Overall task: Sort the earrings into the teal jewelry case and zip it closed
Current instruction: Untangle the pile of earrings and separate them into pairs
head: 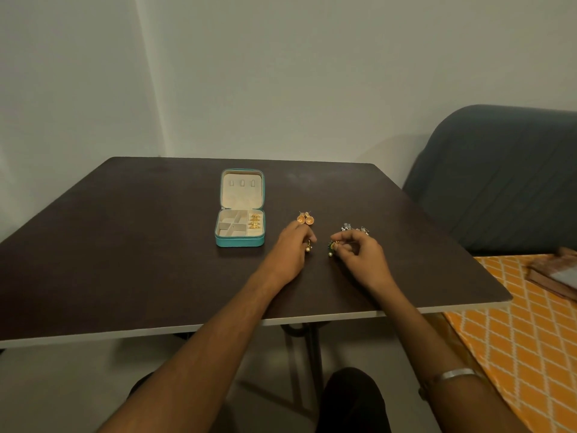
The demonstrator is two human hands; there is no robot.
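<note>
The teal jewelry case lies open on the dark table, lid back, with gold earrings in its right compartment. Right of the case sit two round orange-gold earrings. My left hand rests just below them and pinches a gold earring with a pearl drop. My right hand pinches a green and gold earring with a pearl. A small heap of silver earrings lies behind my right hand.
A grey sofa stands to the right of the table. An orange patterned cloth with a brown object on it lies at the right. White walls rise behind the table.
</note>
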